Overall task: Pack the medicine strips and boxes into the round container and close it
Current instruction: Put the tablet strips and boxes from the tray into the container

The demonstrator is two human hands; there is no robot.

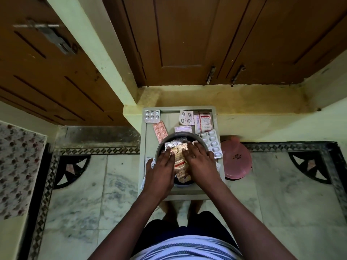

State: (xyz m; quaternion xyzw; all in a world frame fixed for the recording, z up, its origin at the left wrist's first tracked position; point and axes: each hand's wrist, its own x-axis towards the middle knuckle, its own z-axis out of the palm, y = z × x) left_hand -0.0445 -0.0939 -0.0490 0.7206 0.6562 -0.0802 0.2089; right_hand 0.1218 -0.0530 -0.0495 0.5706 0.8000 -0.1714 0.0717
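Both hands, left (163, 164) and right (199, 160), flat and open, pressing strips into dark round metal container (201, 142) on grey tray (143, 139). Risk: overfilled, pink round lid (237, 160) failing to seat.

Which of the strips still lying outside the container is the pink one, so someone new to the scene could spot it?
Start at the grey tray on the stool by the yellow step. The round container sits in its middle, under both hands. The pink strip lies just beyond the container's far-left rim, slanted; it is the only salmon-coloured blister there, its neighbours being silver or white.
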